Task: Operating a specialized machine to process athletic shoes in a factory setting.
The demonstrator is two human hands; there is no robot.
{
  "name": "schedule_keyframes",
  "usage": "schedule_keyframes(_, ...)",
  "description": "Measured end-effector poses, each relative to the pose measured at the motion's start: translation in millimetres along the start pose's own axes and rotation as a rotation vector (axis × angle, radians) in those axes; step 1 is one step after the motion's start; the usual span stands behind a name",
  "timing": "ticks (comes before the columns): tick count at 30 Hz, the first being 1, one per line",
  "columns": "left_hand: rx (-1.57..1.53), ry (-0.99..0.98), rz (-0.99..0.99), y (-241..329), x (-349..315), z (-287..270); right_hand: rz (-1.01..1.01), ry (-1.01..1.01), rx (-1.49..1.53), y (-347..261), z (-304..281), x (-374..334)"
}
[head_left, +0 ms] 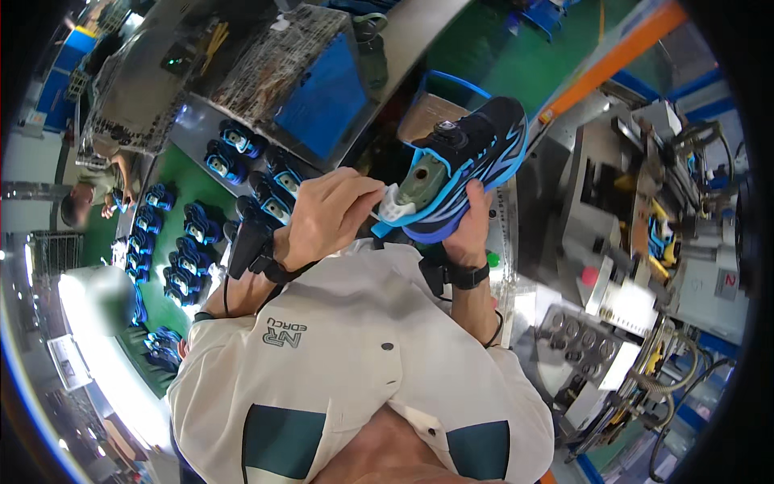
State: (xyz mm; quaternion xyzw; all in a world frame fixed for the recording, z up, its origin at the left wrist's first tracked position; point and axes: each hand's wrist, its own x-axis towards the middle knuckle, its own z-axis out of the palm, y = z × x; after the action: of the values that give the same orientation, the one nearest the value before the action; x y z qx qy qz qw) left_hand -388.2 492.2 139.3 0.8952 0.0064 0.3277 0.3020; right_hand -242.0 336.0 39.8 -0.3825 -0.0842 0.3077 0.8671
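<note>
A black and blue sneaker [492, 153] with a dial on its tongue is in front of me, toe pointing up and right. In its opening sits a green shoe last [423, 179] with a hole in the top. My right hand [472, 230] holds the sneaker from its lower right side, thumb against the sole edge. At the heel, a white piece [398, 206] shows beside the last. My left hand [332, 211] is pinched closed right next to that piece; whatever is between its fingertips, if anything, is hidden.
Several similar shoes [193, 262] stand in rows at left, more on the metal bench [222, 121]. A machine with a blue panel [322, 97] stands ahead. Machinery [613, 210] and an orange post [613, 60] are at right. Another person [93, 198] works at far left.
</note>
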Motion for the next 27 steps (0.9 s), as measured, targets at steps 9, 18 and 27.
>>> schedule_keyframes(9,-0.923,-0.259,-0.508,-3.5,19.4,32.7,0.284,-0.083,0.393,2.4,-16.9,9.4)
schedule_keyframes(18,-0.812,-0.33,-0.421,-15.1,29.2,27.2,0.428,-0.183,0.482,11.6,-5.8,16.6)
schedule_keyframes(27,-1.343,-0.32,-0.662,-26.0,29.4,32.2,0.581,-0.118,0.355,48.6,-22.4,20.5)
